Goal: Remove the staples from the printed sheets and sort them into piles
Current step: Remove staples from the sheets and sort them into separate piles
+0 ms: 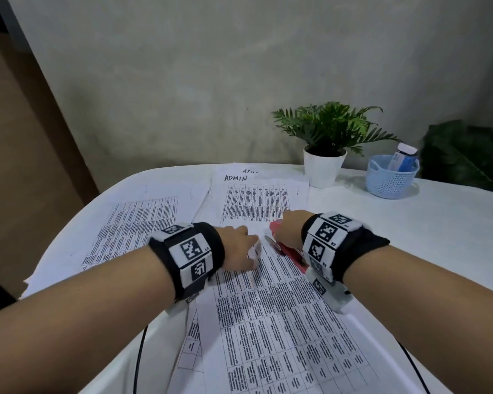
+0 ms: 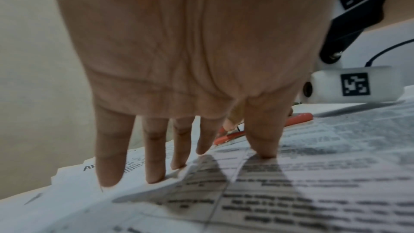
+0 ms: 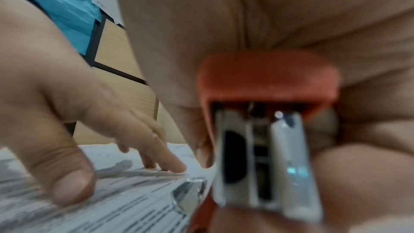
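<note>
The printed sheets being worked on lie nearest the person on the white tabletop, their far corner between the two hands. The left hand presses down on that set with straight, spread fingers, tips on the paper. The right hand grips a red staple remover, fingers curled round its body; the tool's metal end sits low over the paper edge, just beside the left fingertips. Whether it touches a staple cannot be told: the wrist views are blurred there.

Beyond the hands lies a pile headed "ADMIN", with another sheet peeking out behind it. To the left is a further pile of printed tables, its edges ragged. At the back right stand a potted plant in a white pot and, well apart from the papers, a small blue basket holding a few items. Black cables run off the near edge below the wrists.
</note>
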Demonstrator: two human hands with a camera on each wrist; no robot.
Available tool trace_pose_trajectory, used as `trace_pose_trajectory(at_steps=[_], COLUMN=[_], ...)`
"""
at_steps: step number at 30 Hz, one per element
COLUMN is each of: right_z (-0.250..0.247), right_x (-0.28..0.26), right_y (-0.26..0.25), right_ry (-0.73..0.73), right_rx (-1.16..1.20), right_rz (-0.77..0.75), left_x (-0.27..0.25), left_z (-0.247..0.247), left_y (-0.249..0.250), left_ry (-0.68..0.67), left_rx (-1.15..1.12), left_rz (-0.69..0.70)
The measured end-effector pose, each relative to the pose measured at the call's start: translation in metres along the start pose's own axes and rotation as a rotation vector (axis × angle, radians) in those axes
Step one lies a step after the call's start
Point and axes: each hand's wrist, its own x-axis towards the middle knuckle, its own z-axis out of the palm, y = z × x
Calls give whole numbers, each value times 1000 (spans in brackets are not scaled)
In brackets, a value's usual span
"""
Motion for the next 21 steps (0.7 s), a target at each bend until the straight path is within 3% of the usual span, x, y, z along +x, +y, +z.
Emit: trace_pose_trajectory(at_steps=[7,13,19,21], right_z=[3,-2,0,-1], right_x=[12,20,15,14], right_y=[-5,-12,3,7], right_ry=[-24,-14,47,51], right_rx=[-53,-76,208,206], right_rz=[42,41,55,76], left_x=[12,12,13,13], left_z=[-6,-6,-6,-8], left_y=[-2,-4,-3,-4], left_ry=[-9,-59,-99,-116], left_rx=[1,-126,-89,-82], left_rz=[-19,11,3,20])
